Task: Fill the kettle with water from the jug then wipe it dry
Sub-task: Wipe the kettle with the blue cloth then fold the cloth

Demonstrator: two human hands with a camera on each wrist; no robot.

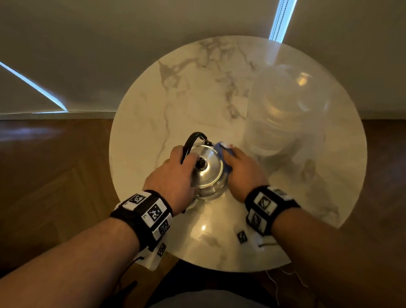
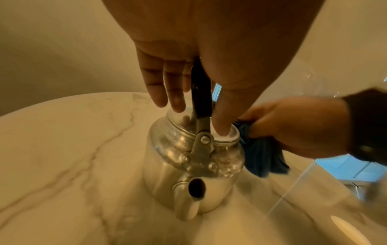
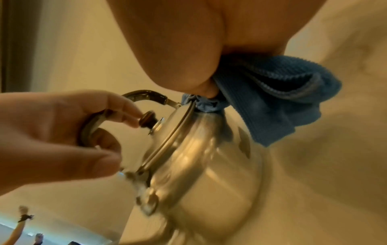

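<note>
A shiny metal kettle (image 1: 208, 173) (image 2: 184, 167) (image 3: 209, 174) stands on the round marble table (image 1: 178, 89), lid on, spout towards me. My left hand (image 1: 174, 173) (image 2: 167, 79) (image 3: 52, 132) grips its black handle (image 1: 193, 140) (image 2: 200, 92) (image 3: 144, 94), fingertips by the lid knob (image 3: 147, 121). My right hand (image 1: 241, 167) (image 2: 293, 126) (image 3: 178, 49) holds a bunched blue cloth (image 1: 220, 148) (image 2: 261, 159) (image 3: 272, 92) and presses it against the kettle's right shoulder, under the lid rim. The clear jug (image 1: 287, 112) stands behind and to the right of the kettle.
The table's near edge (image 1: 223, 267) lies just below my wrists. A small tag marker (image 1: 242, 237) and a bit of wire lie near that edge. Wooden floor (image 1: 45, 188) surrounds the table; a pale wall rises behind it.
</note>
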